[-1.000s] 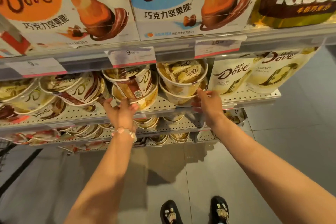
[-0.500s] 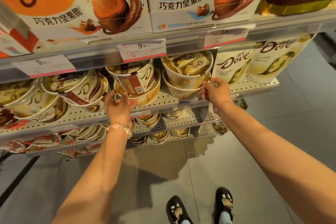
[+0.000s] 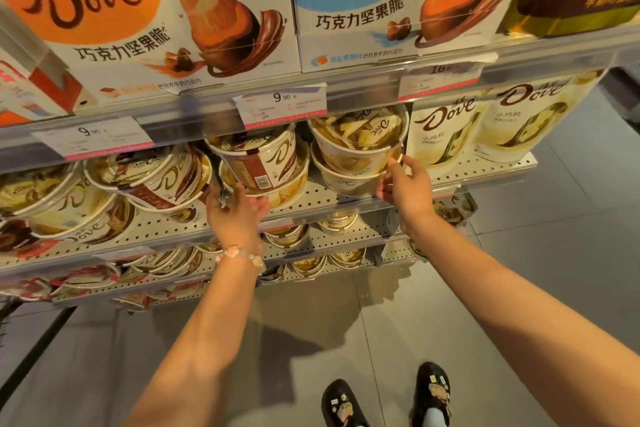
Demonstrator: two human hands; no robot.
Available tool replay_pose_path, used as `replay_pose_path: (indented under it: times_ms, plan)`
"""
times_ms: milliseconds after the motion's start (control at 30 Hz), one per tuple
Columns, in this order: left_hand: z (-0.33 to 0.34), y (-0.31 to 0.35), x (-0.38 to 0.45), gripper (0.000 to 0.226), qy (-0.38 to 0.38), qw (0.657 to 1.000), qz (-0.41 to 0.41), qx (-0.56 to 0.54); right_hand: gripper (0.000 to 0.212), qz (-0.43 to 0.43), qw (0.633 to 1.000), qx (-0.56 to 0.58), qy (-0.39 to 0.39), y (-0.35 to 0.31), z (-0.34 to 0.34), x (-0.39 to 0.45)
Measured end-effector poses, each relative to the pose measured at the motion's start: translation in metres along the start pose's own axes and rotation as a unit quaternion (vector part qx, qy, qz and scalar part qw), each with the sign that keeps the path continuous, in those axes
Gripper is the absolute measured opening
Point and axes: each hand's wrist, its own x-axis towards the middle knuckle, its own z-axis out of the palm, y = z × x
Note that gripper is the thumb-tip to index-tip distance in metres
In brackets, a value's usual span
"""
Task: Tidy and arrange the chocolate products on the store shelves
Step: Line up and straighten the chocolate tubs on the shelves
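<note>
Round glossy tubs, perforated metal shelf

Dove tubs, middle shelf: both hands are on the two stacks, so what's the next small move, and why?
Probably square up the brown-label top tub: it sits tilted on the tub beneath, barcode facing out. The left hand already touches that stack's base, while the right hand pinches the rims of the neater cream stack.
</note>
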Motion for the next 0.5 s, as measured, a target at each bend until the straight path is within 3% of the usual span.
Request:
replay_pose_path:
  times_ms: [100, 233, 333, 500]
  plan:
    - [0.005, -0.007, -0.011, 0.068, -0.027, 0.999, -0.011, -0.024, 0.071, -0.015, 1.0, 0.017, -0.012, 0.012, 0.003, -0.011]
    - [0.013, -0.015, -0.014, 0.088, -0.061, 0.998, -0.016, -0.021, 0.095, -0.056, 0.997, -0.055, -0.014, 0.019, 0.016, -0.022]
    - [0.019, -0.017, -0.014, 0.099, -0.069, 0.996, -0.024, -0.044, 0.098, -0.05, 0.997, -0.06, 0.01, 0.019, 0.025, -0.022]
    - [0.022, -0.018, -0.018, 0.097, -0.059, 0.993, -0.042, -0.088, 0.088, -0.02, 0.998, 0.057, -0.011, 0.015, 0.029, -0.028]
